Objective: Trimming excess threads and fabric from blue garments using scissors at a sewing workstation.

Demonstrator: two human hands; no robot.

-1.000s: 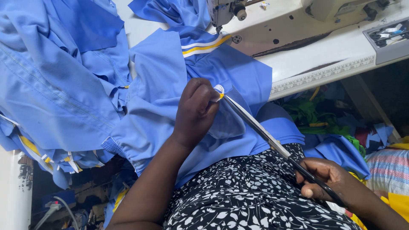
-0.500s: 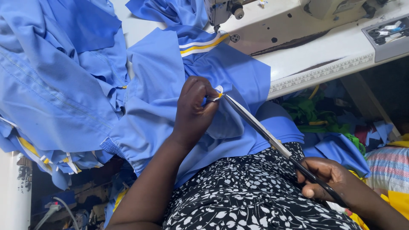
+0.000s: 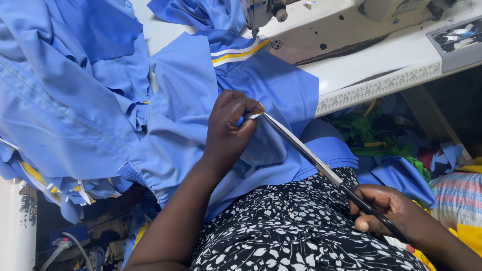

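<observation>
Little has shifted since the earlier frames: the left hand keeps its pinch and the scissor tips stay at the same spot on the cloth, with the right hand drawn only slightly nearer the lap.

Nearest, over the black-and-white floral lap fabric (image 3: 301, 236), the right hand (image 3: 384, 208) is closed around the dark handles of the long steel scissors (image 3: 314, 158), whose blades run up and left, nearly closed, to meet the left hand. The left hand (image 3: 228, 130) is curled tight, thumb and fingertips pinching a small white-and-yellow trim end (image 3: 252, 116) on the bright blue cotton garment (image 3: 191, 100), probably lifting it taut so the blades can reach it without nicking the cloth.

That garment drapes from the front edge of the white sewing-machine table (image 3: 381, 75) down onto the lap, its striped white, yellow and navy band (image 3: 236, 51) lying just under the machine's needle head (image 3: 258, 12). A heap of similar blue garments (image 3: 65, 90) crowds the table's left side and hangs over the edge. A printed ruler strip (image 3: 376, 88) lines the front edge. Below the table at right lie green and mixed fabric scraps (image 3: 381, 138), well apart from the hands.
</observation>
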